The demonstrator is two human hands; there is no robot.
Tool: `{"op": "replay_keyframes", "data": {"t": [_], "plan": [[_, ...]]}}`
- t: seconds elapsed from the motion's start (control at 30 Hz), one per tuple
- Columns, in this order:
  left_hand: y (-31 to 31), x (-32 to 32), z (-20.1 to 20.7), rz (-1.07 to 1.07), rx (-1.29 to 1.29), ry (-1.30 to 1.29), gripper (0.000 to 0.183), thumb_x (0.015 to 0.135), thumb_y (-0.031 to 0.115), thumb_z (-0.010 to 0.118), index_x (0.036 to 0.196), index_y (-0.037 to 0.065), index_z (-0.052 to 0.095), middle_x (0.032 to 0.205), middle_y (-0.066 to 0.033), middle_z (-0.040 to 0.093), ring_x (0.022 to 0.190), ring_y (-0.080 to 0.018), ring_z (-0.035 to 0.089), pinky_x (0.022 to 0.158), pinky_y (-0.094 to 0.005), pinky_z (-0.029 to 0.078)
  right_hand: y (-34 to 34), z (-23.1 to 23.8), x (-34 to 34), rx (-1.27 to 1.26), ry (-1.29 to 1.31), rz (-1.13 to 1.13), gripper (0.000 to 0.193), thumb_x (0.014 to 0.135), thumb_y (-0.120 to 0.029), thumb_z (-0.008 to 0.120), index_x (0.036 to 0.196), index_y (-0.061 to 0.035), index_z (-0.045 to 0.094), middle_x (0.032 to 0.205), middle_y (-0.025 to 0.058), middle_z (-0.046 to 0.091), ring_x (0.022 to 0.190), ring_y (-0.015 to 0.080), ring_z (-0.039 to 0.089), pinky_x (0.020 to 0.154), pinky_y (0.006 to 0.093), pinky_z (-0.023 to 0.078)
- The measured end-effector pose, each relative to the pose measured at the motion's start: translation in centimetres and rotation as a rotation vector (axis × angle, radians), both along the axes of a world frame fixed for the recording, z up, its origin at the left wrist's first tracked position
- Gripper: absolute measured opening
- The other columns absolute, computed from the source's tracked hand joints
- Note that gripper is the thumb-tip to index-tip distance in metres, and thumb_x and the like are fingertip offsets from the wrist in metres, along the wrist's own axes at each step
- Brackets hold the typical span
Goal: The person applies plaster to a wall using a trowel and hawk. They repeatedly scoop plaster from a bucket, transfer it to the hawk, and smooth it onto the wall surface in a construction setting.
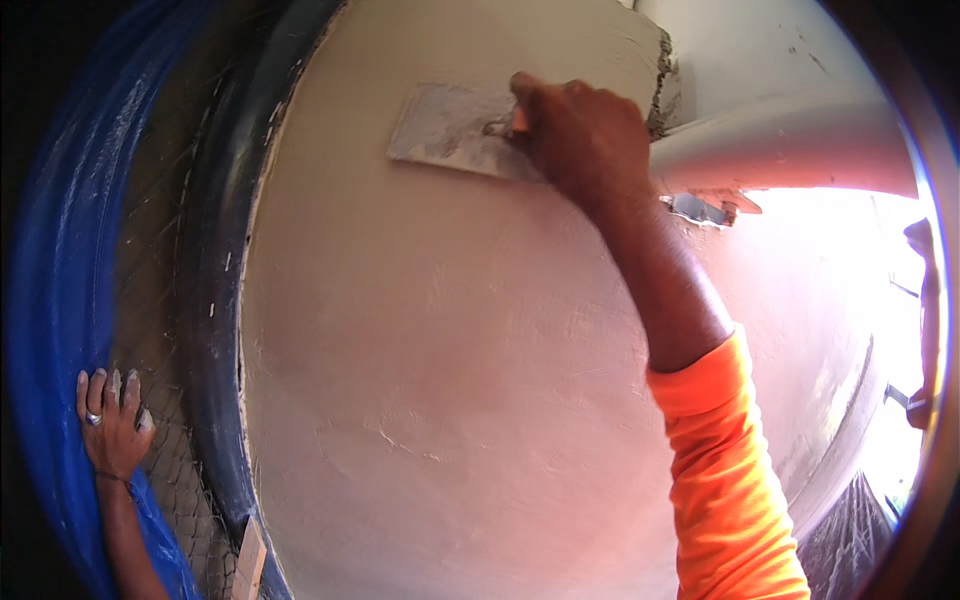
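My right hand is closed round the handle of a plastering trowel, high on the wall. The trowel's flat, plaster-smeared blade lies against the smooth wet plaster, its long side nearly level. Over to the left, my left hand rests with fingers stretched out and slightly apart. It presses on the edge of a blue plastic sheet, beside wire mesh. Its fingertips are whitish, and a ring sits on one finger. An orange sleeve covers my right forearm.
A dark curved strip borders the plaster on the left, with a piece of wood at its foot. Upper right, a thick pale pipe meets the plaster's ragged edge. Bright light enters below it. Dark plastic sheeting hangs lower right.
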State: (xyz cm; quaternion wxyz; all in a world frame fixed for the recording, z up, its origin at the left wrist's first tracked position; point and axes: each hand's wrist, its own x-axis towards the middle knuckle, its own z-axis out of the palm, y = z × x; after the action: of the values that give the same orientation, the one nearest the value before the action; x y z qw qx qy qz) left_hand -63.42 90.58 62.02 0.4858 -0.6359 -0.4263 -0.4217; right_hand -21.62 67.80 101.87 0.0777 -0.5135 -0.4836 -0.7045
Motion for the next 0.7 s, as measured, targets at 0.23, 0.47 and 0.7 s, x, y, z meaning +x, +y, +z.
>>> {"op": "replay_keyframes", "data": {"t": [0.23,0.47,0.7], "plan": [[0.2,-0.3,-0.3,0.014,-0.021,0.017,0.068,0.069,0.02,0.079,0.133,0.007,0.059,0.13,-0.0189,0.055,0.136,-0.0361,0.042,0.124,-0.0555,0.027,0.4,-8.2,1.0,-0.064,0.119,-0.004,0.019,0.092,-0.032,0.065,0.103,-0.0182,0.058,0.085,0.007,0.067,0.081,0.0281,0.071,0.067,0.0442,0.054],[0.5,-0.6,-0.4,-0.01,-0.012,0.035,0.068,0.07,0.02,0.078,0.134,0.007,0.058,0.133,-0.0205,0.054,0.137,-0.0376,0.041,0.125,-0.0546,0.025,-2.4,-19.1,1.1,-0.235,0.1,-0.054,0.022,0.089,-0.029,0.069,0.105,-0.0185,0.058,0.085,0.0029,0.062,0.079,0.019,0.066,0.067,0.036,0.049],[0.3,-0.4,-0.4,-0.008,-0.051,0.0,0.065,0.071,0.022,0.078,0.132,0.006,0.06,0.132,-0.0198,0.056,0.137,-0.037,0.041,0.125,-0.0545,0.024,-6.3,-15.2,0.4,-0.114,0.127,0.188,0.019,0.091,-0.019,0.067,0.102,-0.0115,0.054,0.084,0.0095,0.061,0.075,0.0264,0.066,0.062,0.0412,0.05]]}}
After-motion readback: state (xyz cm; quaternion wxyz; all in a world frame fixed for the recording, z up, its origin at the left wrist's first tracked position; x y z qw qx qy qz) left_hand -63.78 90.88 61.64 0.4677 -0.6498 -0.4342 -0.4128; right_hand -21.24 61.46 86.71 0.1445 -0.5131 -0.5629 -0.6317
